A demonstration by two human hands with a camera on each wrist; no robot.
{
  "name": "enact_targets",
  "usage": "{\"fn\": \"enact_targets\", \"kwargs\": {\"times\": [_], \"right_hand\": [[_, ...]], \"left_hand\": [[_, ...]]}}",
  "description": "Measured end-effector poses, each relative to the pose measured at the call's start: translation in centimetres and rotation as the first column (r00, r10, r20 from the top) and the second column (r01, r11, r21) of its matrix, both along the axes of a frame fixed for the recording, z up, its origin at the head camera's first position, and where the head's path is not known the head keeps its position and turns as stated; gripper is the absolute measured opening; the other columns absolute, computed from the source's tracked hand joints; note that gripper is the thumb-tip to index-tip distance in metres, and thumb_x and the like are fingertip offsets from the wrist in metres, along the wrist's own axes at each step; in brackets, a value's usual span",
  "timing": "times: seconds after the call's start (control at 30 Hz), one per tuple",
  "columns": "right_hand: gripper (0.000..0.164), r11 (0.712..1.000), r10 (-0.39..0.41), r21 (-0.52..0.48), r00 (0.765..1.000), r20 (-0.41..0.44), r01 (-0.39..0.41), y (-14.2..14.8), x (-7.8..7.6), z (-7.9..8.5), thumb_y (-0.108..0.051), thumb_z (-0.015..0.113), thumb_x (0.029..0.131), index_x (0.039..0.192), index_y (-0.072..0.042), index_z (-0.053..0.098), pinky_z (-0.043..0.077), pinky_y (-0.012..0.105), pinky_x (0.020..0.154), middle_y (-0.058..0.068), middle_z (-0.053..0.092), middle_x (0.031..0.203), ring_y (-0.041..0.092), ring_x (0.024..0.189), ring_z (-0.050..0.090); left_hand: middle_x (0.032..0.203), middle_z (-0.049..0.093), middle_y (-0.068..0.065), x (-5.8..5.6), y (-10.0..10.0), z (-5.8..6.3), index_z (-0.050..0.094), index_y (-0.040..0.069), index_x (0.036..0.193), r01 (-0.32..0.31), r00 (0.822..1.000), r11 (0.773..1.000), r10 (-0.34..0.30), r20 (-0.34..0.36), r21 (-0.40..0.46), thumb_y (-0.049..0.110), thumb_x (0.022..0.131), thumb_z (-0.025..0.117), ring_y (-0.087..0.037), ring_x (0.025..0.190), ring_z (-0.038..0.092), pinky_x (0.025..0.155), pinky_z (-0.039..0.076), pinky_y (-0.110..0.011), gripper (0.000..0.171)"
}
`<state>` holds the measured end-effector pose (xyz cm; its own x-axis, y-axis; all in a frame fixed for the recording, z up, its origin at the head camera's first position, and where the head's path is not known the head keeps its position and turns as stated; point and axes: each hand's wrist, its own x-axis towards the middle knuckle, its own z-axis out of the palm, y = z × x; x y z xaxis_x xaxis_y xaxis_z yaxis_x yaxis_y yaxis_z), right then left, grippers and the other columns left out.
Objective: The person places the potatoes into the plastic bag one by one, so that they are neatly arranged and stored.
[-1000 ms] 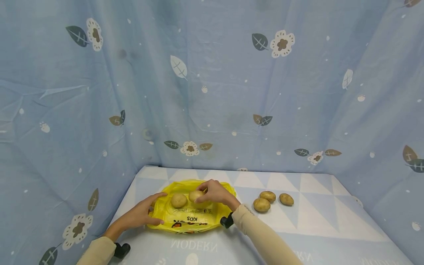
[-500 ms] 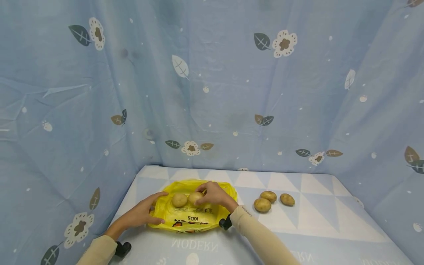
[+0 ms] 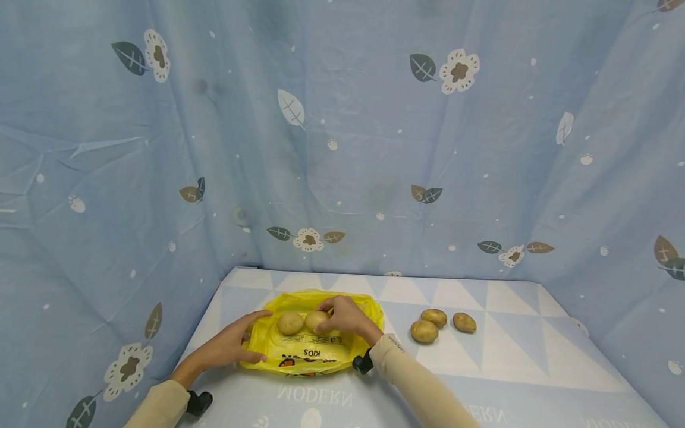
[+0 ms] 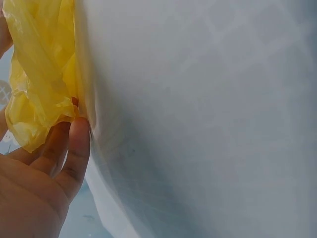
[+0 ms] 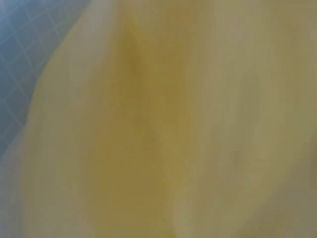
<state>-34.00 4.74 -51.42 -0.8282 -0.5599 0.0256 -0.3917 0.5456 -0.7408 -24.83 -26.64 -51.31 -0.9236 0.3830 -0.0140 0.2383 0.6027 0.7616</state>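
Note:
A yellow plastic bag (image 3: 342, 348) with dark print lies on the table, its mouth spread. My left hand (image 3: 227, 345) holds the bag's left end, thumb at the near edge and index finger at the far edge. In the left wrist view the fingertips of that left hand (image 4: 42, 183) meet the crumpled bag (image 4: 42, 94). One potato (image 3: 290, 323) sits on the bag's left part. Right beside it, my right hand (image 3: 348, 315) grips a second potato (image 3: 316, 321) between thumb and fingers. Only blurred yellow bag (image 5: 148, 124) fills most of the right wrist view.
To the right of the bag, three more potatoes (image 3: 424, 331) lie on the table (image 3: 514, 356), two of them close together. A blue patterned curtain (image 3: 353, 148) hangs behind the table and along its sides.
The right hand has lowered slightly with its potato beside the other one, still gripping it. The left hand stays at the bag's left end, and the loose potatoes on the right have not moved.

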Motion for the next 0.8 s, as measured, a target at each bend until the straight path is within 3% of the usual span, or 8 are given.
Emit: {"fn": "enact_targets", "kwargs": {"times": [0.53,0.8], "right_hand": [[0.04,1.0,-0.014,-0.014,1.0,0.007,0.014,0.2,0.13,-0.34,-0.023,0.092,0.078,0.115,-0.014,0.077,0.053,0.03,0.082,-0.004,0.074,0.109,0.01,0.093,0.062],[0.04,0.999,-0.028,-0.043,0.999,0.045,0.03,0.79,0.52,0.51,-0.022,0.088,0.083,0.119,-0.01,0.075,0.053,0.039,0.091,0.001,0.073,0.113,0.018,0.102,0.064]], "left_hand": [[0.161,0.034,-0.021,-0.18,-0.04,-0.37,0.038,0.013,0.157,0.001,1.0,1.0,-0.001,-0.003,-0.002,0.029,0.081,0.09,-0.045,0.144,0.035,0.108,0.04,-0.066,0.093],[0.161,0.034,-0.021,-0.27,0.01,-0.41,0.038,0.014,0.157,-0.012,1.0,1.0,0.012,0.002,-0.002,0.029,0.08,0.09,-0.045,0.145,0.034,0.108,0.04,-0.065,0.094]]}}
